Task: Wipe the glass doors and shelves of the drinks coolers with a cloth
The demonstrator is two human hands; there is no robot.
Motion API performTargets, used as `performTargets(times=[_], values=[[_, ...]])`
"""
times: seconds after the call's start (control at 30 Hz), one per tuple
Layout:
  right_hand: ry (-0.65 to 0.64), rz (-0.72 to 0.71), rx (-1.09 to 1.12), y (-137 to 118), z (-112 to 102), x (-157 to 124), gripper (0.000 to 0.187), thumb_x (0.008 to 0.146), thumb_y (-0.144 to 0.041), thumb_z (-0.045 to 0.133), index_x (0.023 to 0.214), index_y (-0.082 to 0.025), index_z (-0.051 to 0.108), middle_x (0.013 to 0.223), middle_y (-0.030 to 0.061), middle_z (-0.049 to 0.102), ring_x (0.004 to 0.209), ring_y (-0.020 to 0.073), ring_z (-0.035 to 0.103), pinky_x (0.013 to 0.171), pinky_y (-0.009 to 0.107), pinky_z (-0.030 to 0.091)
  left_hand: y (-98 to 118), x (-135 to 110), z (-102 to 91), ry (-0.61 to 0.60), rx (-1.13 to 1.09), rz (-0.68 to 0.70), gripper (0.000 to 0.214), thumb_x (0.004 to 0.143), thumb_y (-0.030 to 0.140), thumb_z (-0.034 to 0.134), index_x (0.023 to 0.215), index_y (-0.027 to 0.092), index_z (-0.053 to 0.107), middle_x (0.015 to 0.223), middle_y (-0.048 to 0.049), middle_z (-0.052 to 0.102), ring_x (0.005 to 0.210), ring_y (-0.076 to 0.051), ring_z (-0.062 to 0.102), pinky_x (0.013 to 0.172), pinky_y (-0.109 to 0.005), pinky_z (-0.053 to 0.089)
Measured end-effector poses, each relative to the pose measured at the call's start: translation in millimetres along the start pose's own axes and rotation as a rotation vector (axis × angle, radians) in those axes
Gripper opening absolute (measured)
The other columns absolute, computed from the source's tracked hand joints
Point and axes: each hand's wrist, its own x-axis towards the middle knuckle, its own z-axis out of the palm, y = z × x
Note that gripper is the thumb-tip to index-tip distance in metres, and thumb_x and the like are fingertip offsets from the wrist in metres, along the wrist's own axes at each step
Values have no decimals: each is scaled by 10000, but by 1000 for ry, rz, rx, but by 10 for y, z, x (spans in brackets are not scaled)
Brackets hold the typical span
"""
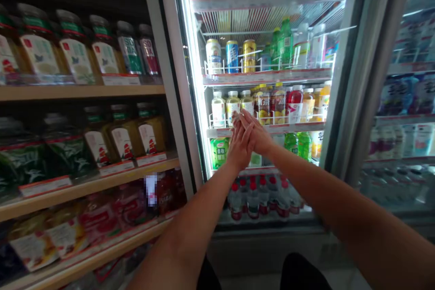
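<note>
Bare left hand and bare right hand pressed together, fingers overlapping and gripping nothing, at frame centre before a lit glass-door drinks refrigerator.

Bright light inside the glass-door cooler glares; the picture's edges bow.

A glass-door drinks cooler is standing at twelve o'clock, cans and bottles sitting on its shelves (tier above tier), while wooden shelving is standing at nine o'clock, holding more bottles.
</note>
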Motion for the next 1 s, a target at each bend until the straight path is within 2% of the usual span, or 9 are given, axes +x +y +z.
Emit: performTargets(times=[0.1,0.23,0.37,0.47,0.57,0.7,0.77,0.87,1.0], values=[[-89,43,-152,320,-283,-227,748,1024,-302,545,1694,-174,237,1747,108,178,1641,285,141,1349,556,180,-53,-32,38,34,35,15,601,1103,330,453,1656,154,299,1737,-179,211,1632,-319,61,1312,-597,239],[-170,187,-334,700,-533,-513,1045,946,-478,698,1718,-205,50,1762,101,45,1637,380,-13,1307,693,133,-136,-155,16,25,76,75,433,1039,203,548,1470,192,598,1645,-151,435,1601,-321,252,1316,-587,247],[-220,238,-360,730,-488,-609,1325,819,-519,847,1705,-212,-89,1757,96,-81,1610,442,-116,1269,749,148,-261,-361,-55,-12,90,152,399,977,59,533,1289,216,725,1485,-114,623,1515,-278,445,1303,-516,331],[-232,309,-350,646,-389,-590,1415,768,-477,908,1698,-214,-125,1751,98,-119,1603,453,-138,1266,749,160,-400,-411,-152,-26,94,170,412,979,49,507,1260,246,735,1400,-74,687,1441,-229,540,1268,-448,409],[-221,334,-315,623,-314,-575,1438,762,-428,925,1692,-224,-152,1744,98,-155,1594,469,-148,1255,757,188,-542,-286,-270,43,124,56,385,1037,108,450,1284,243,712,1466,-78,633,1482,-235,488,1264,-461,413],[-177,344,-261,652,-230,-602,1446,776,-363,920,1674,-254,-208,1729,76,-215,1581,493,-166,1214,788,253,-575,-78,-333,188,183,-175,399,1069,132,375,1369,186,634,1724,-80,285,1625,-303,163,1330,-546,243],[-167,352,-243,647,-202,-625,1435,786,-354,912,1672,-265,-214,1724,71,-231,1580,494,-172,1204,791,277,-486,-42,-299,183,192,-202,420,1043,108,395,1409,159,596,1755,-89,191,1635,-314,91,1337,-552,204],[-168,355,-243,600,-204,-651,1403,799,-373,902,1683,-270,-182,1724,70,-230,1587,488,-162,1215,777,282,-288,1,-218,78,182,-125,474,994,104,488,1456,157,575,1721,-124,293,1616,-325,185,1306,-557,277],[-199,386,-283,510,-262,-661,1407,773,-348,924,1697,-250,-131,1729,83,-196,1598,482,-127,1215,761,303,-84,234,-148,-60,158,7,625,984,67,493,1585,238,472,1651,-79,444,1567,-286,318,1251,-521,378]])
